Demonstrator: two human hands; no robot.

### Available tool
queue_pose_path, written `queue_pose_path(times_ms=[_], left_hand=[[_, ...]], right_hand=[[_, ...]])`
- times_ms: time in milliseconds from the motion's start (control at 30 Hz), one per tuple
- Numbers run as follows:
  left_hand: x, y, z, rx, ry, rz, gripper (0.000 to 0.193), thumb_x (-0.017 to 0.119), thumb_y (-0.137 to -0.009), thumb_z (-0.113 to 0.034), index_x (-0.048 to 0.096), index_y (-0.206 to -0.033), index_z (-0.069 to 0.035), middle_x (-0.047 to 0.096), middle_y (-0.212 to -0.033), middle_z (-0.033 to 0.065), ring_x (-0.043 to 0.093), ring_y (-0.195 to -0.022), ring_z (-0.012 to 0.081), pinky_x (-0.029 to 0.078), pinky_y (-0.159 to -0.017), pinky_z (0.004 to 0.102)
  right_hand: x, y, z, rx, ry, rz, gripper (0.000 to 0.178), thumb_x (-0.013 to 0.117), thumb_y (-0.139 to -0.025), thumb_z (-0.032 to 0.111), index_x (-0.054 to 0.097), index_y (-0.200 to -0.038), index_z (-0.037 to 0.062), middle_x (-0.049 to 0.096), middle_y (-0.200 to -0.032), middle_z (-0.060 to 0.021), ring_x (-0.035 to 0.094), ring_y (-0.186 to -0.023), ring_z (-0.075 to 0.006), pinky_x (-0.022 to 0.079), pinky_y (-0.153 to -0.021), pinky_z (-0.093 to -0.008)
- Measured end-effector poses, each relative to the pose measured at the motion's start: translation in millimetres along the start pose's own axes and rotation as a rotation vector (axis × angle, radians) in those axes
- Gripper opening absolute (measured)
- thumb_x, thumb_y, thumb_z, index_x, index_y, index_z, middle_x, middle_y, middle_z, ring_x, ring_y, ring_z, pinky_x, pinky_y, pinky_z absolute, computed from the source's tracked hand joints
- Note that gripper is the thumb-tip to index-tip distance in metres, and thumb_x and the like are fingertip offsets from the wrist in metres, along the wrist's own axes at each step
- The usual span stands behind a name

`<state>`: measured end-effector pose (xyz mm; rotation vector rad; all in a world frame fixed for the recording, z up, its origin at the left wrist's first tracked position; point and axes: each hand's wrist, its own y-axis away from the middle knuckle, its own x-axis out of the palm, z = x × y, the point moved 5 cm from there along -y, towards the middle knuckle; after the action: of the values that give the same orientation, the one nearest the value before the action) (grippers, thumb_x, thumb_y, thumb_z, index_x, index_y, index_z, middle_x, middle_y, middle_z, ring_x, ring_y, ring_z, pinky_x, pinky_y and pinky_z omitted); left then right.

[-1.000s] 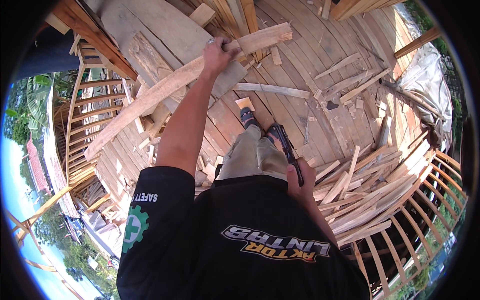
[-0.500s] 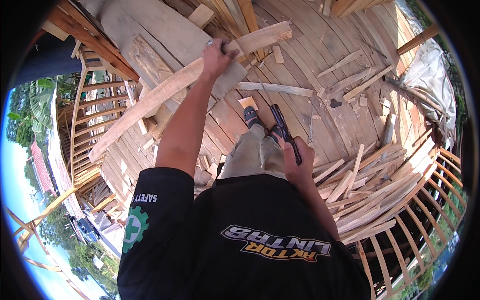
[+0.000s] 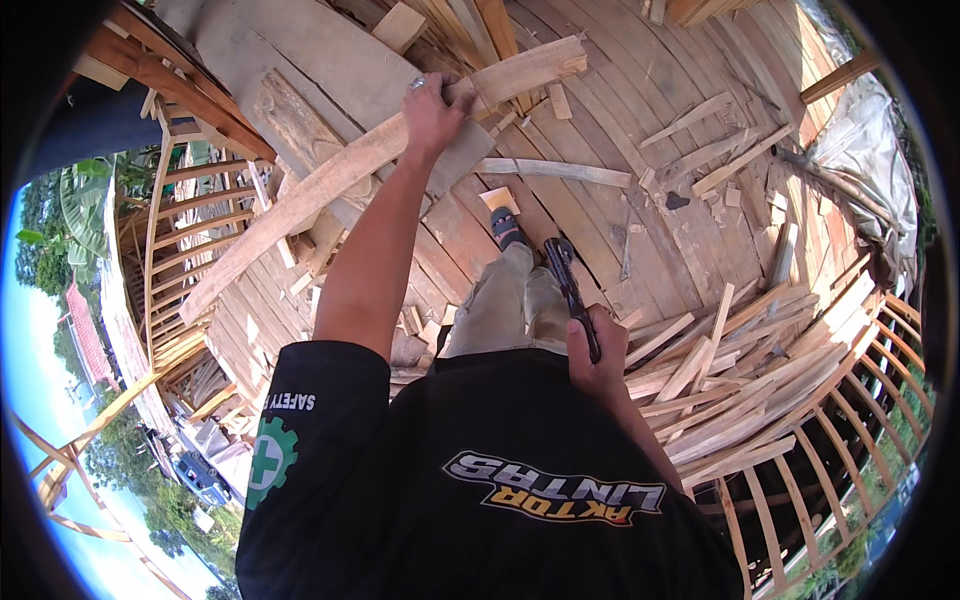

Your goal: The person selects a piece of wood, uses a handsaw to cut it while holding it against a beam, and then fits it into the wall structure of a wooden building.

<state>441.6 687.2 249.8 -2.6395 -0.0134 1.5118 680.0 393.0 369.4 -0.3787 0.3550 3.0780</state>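
Note:
A long, slightly curved wooden plank point(image 3: 320, 195) runs from the lower left to the upper middle, over a wide board point(image 3: 330, 60). My left hand point(image 3: 437, 115) presses down on it near its far end, fingers bent over it, with a ring on one finger. Low at the right, my right hand point(image 3: 598, 350) is closed around the black handle of a handsaw point(image 3: 568, 285). Its thin blade is seen nearly edge-on, reaching up toward the plank just right of my left hand. Whether the teeth sit in the wood is too fine to tell.
A pale curved strip point(image 3: 555, 172) lies on the plank floor beyond my feet. Loose sticks point(image 3: 735, 160) and offcuts are scattered to the right. A big pile of slats point(image 3: 750, 390) lies nearer on the right, beside a ribbed wooden railing point(image 3: 830, 450). A grey tarp point(image 3: 860, 150) hangs beyond.
My right hand has drawn the saw back toward my body, its handle now lower. My left hand stays on the plank, which has hardly shifted.

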Motion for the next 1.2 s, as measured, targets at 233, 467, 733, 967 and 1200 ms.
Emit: queue_pose_path(times_ms=[233,467,733,967,1200], left_hand=[[-1.3,-4.1,-0.4,-0.017,-0.019,-0.010,0.042,0.070,-0.079,-0.043,0.064,-0.102,-0.008,0.063,-0.103,0.0135,0.055,-0.103,0.0324,0.041,-0.090,0.0443],[-2.6,-5.5,-1.0,0.023,-0.051,-0.027,0.043,0.071,-0.078,-0.042,0.064,-0.101,-0.007,0.065,-0.100,0.0139,0.057,-0.100,0.0335,0.043,-0.088,0.0435],[-7.0,-1.3,-4.1,0.015,-0.028,-0.029,0.043,0.071,-0.078,-0.042,0.064,-0.100,-0.006,0.065,-0.099,0.0142,0.056,-0.100,0.0333,0.042,-0.089,0.0437],[-0.6,0.0,-3.8,0.065,-0.058,-0.023,0.041,0.070,-0.079,-0.041,0.063,-0.102,-0.008,0.064,-0.101,0.0136,0.054,-0.103,0.0334,0.039,-0.091,0.0452],[-0.7,2.5,1.0,0.082,-0.065,-0.036,0.034,0.067,-0.082,-0.035,0.062,-0.103,-0.010,0.064,-0.101,0.0120,0.053,-0.103,0.0332,0.038,-0.091,0.0452]], right_hand=[[-9.1,6.6,-16.6,0.062,-0.032,0.048,0.022,0.057,-0.087,0.012,0.044,-0.072,0.0020,0.042,-0.051,-0.0079,0.042,-0.043,-0.0170,0.033,-0.044,-0.0323],[-16.6,9.6,-6.0,0.017,-0.031,0.027,0.020,0.058,-0.086,0.012,0.046,-0.073,0.0021,0.043,-0.051,-0.0107,0.046,-0.041,-0.0230,0.036,-0.044,-0.0340],[-19.0,12.9,-7.6,0.080,-0.014,0.050,0.022,0.058,-0.087,0.013,0.045,-0.072,0.0028,0.045,-0.052,-0.0116,0.049,-0.043,-0.0241,0.037,-0.044,-0.0358],[15.5,-52.6,7.7,0.031,-0.057,-0.017,0.024,0.059,-0.087,0.015,0.045,-0.072,0.0026,0.045,-0.050,-0.0108,0.048,-0.041,-0.0227,0.036,-0.043,-0.0353],[39.3,-94.2,12.1,0.008,-0.147,-0.073,0.025,0.059,-0.086,0.015,0.045,-0.070,0.0024,0.047,-0.050,-0.0112,0.047,-0.041,-0.0222,0.036,-0.043,-0.0360]])
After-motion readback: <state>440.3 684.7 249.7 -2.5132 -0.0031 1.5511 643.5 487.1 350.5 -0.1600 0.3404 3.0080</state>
